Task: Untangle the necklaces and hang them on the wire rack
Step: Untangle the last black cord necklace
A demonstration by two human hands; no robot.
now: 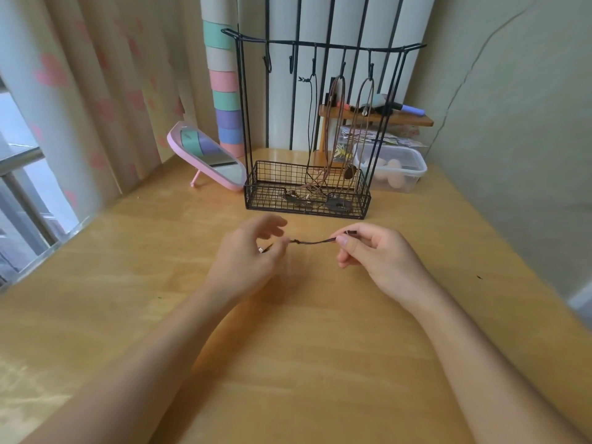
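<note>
Three necklaces (pixel 350 172) hang on wire rack (pixel 323 44). One dark cord (pixel 315 241), pinched between left hand (pixel 246 254) and right hand (pixel 374 251), remains unhung.

Views: one, worn on the head.
Vantage: above and behind the grip, where the left hand (pixel 246 254) and right hand (pixel 374 251) pinch a dark cord (pixel 315 241).
Facing: forward and down along both forearms.
Nearness: close and wide-angle, with the grip mid-frame.
Beyond the grip: wire rack (pixel 272 197), farther along the table (pixel 320 347).
</note>
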